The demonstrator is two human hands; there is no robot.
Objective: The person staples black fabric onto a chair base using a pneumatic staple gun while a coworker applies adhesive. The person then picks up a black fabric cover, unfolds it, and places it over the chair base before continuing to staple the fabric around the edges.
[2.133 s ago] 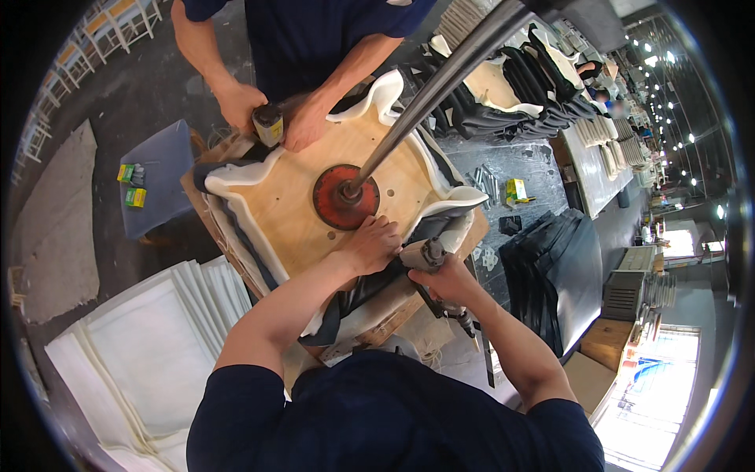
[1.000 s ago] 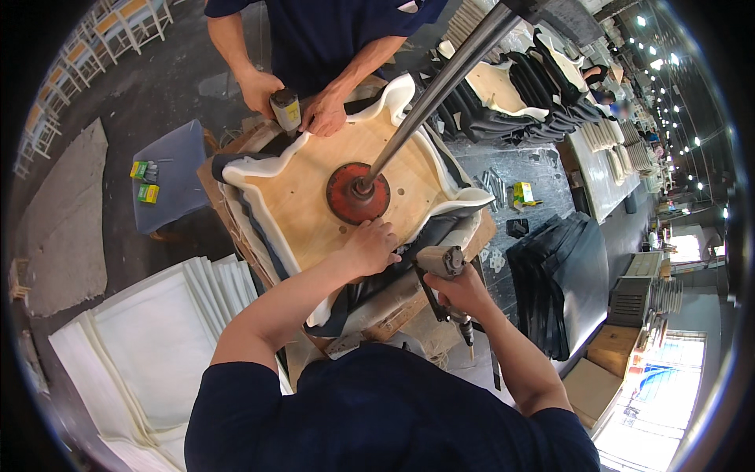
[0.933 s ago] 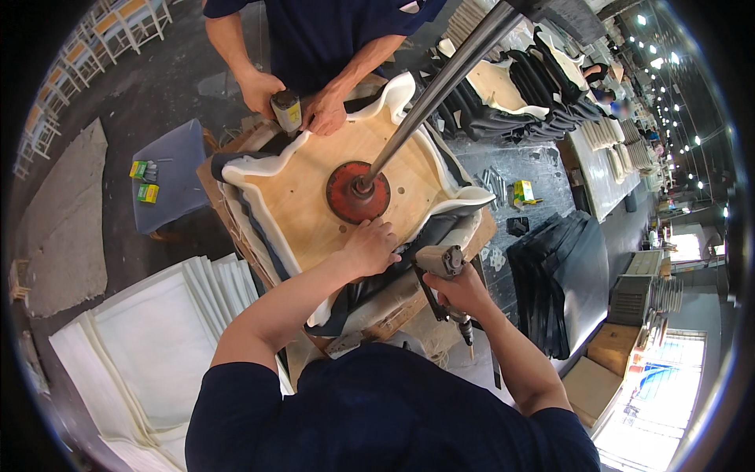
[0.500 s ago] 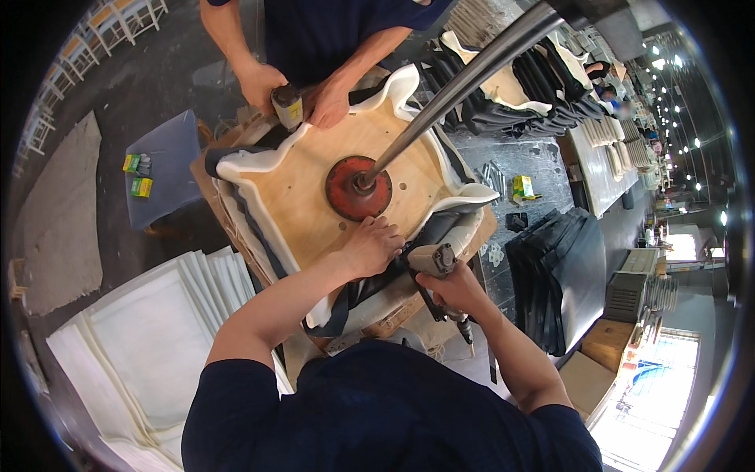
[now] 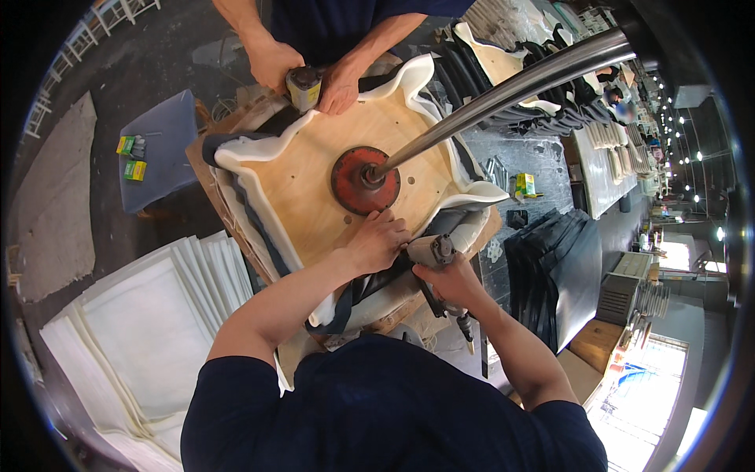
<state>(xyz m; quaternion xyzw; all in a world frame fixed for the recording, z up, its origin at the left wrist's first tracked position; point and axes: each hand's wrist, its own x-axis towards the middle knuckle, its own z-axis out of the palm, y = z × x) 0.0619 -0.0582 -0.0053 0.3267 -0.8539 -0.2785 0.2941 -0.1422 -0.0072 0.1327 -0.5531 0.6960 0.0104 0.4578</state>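
While left hand (image 5: 376, 242) presses plywood seat (image 5: 330, 197), right hand (image 5: 450, 279) clasps stapler (image 5: 434, 253).

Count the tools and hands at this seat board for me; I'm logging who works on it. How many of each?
Staple guns: 2, one in the right hand, one held by the co-worker across.
Hands on or at the wooden board: 4, the person's left hand, the right, and the co-worker's two.
Total: 6

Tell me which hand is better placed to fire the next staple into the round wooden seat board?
Right. The right hand holds the grey staple gun at the round wooden seat board; the left hand only presses the dark fabric.
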